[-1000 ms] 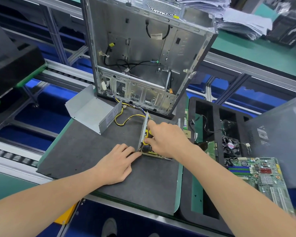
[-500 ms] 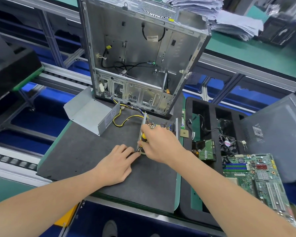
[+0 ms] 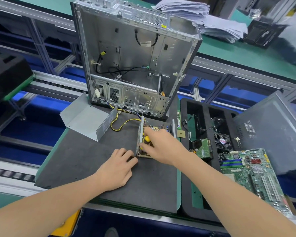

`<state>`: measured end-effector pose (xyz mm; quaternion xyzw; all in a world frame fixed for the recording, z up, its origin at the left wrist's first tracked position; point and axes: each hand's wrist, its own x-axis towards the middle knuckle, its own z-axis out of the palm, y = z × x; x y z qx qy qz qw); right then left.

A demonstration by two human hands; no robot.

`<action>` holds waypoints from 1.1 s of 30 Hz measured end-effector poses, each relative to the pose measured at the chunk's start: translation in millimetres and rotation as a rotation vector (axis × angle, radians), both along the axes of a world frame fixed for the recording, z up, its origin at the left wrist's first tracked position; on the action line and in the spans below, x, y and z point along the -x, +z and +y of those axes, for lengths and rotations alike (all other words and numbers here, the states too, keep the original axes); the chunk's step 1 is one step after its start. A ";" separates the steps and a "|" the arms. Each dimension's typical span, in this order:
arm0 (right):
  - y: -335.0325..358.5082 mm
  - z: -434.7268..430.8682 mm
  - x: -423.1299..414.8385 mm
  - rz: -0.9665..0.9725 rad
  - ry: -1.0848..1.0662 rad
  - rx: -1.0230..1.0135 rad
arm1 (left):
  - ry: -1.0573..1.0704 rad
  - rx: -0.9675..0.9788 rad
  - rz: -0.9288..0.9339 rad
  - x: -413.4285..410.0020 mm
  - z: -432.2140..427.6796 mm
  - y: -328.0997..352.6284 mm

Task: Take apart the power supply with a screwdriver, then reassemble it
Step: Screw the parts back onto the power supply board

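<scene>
My left hand (image 3: 117, 168) lies low on the dark grey foam work mat (image 3: 75, 159). Its fingers are loosely bent and grasp nothing; the tips touch the near bottom corner of the opened power supply (image 3: 140, 135), a small metal chassis with a perforated side wall and a tan circuit board inside. The chassis sits near the middle of the mat, just in front of the upright, stripped silver computer case (image 3: 135, 65).

My right hand (image 3: 162, 147) reaches down into the chassis from the right, its forefinger and thumb bent in towards the perforated wall. A yellow-and-black object (image 3: 147, 139) shows between them. I cannot tell whether it is a tool handle or a part on the board, so I cannot tell whether this hand holds anything.

Yellow and black cables (image 3: 120, 124) loop from the chassis towards the case. The folded grey sheet-metal cover (image 3: 85, 120) rests on the mat's far left corner, apart from the chassis.

To the right a black foam tray (image 3: 183, 110) holds a small black fan (image 3: 222, 141) and a drive with a green board (image 3: 203, 149). A large green motherboard (image 3: 246, 168) lies over its near right part, beside a grey case panel (image 3: 272, 142).
</scene>
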<state>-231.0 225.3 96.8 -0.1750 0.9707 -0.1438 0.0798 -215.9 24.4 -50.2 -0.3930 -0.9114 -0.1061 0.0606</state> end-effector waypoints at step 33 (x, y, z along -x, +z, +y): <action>-82.6 251.6 -110.9 -0.134 -0.686 0.750 | -0.281 0.457 -0.273 -48.3 293.4 10.5</action>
